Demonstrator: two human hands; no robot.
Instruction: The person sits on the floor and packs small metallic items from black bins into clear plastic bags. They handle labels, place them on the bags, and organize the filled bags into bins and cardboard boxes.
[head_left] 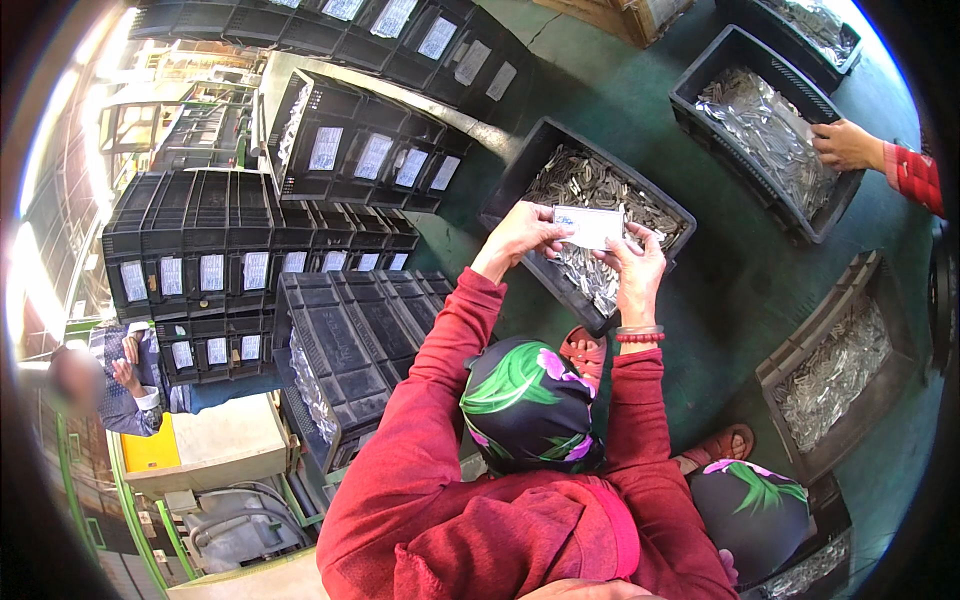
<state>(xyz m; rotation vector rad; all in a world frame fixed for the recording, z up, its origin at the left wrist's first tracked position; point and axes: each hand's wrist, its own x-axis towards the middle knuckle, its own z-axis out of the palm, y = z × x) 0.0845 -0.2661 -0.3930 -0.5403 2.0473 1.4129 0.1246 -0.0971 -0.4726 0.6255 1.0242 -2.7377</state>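
Between my two hands I hold a small white paper label (pixel 592 227) over a black plastic crate (pixel 548 135). My left hand (pixel 527 236) pinches its left edge, and my right hand (pixel 636 268) grips its right lower corner. Small shiny metal parts (pixel 578 180) fill the crate below. Their exact kind is too small to tell.
Another crate of metal parts (pixel 690 98) stands at the upper right, with a co-worker's hand (pixel 846 146) at its rim. A tilted crate (pixel 770 375) lies at my right. Stacked labelled crates (pixel 190 225) rise at left, beside another person (pixel 125 385).
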